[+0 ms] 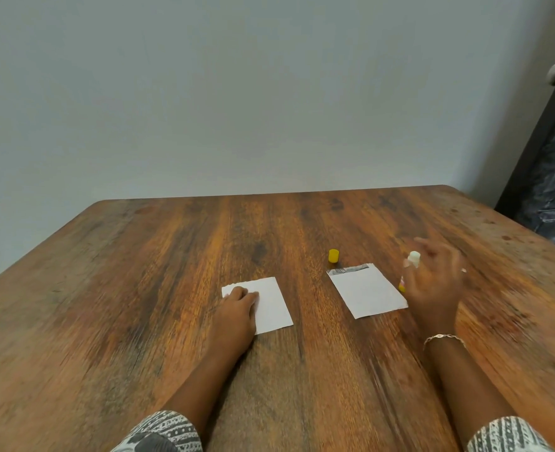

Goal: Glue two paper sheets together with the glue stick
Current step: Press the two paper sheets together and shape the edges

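A: So, nearest first: the left hand [238, 308] lies flat, fingers pressed down on the left paper sheet [269, 305], pinning its corner at about 9 o'clock to the counter [139, 288]. It grips nothing, it only presses.

B: And the right hand [435, 285]?

A: At 3 o'clock of the right paper sheet [365, 290], blurred, fingers partly spread around the glue stick [408, 272], which stands uncapped with its pale tip up. Whether the fingers truly clasp it I cannot tell.

B: How will the paper behave?

A: Thin, light, limp, I'd judge; it would slide or curl under the glue unless held flat, so pinning one edge makes sense. The stick looks rigid and light; best taken round the barrel, low, away from the tacky tip.

B: Looks?

A: Both sheets small, white, with ragged torn edges, well apart; the right one has a grey printed strip along its far edge. Farther, at 12 o'clock of that sheet, stands the yellow cap [333, 256].
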Demonstrator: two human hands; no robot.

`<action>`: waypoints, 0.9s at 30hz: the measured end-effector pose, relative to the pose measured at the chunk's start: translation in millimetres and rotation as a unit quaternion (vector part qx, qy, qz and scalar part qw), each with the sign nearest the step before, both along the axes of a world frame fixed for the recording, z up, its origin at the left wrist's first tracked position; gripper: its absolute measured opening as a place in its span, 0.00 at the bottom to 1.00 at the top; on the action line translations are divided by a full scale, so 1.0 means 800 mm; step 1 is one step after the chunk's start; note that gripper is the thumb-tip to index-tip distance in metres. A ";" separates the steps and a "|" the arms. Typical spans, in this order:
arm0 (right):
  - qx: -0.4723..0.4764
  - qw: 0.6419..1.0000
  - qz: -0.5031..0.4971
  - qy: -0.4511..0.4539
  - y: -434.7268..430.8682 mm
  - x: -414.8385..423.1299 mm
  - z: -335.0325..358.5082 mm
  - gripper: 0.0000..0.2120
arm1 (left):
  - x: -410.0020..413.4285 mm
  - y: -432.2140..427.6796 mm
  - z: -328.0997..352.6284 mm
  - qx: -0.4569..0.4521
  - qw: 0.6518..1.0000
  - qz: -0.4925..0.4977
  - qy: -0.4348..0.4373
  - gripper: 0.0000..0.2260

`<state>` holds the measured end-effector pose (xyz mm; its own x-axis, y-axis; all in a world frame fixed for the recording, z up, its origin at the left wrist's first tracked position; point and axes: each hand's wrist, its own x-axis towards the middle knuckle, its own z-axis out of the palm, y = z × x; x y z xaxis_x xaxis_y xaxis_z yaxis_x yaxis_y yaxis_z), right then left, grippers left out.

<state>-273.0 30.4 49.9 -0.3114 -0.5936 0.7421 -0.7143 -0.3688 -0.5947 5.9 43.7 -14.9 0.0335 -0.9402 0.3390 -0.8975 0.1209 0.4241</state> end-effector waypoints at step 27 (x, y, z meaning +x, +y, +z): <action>0.572 0.762 0.077 0.294 -0.088 0.062 0.025 0.33 | 0.003 0.001 0.000 -0.035 0.999 0.000 0.003 0.13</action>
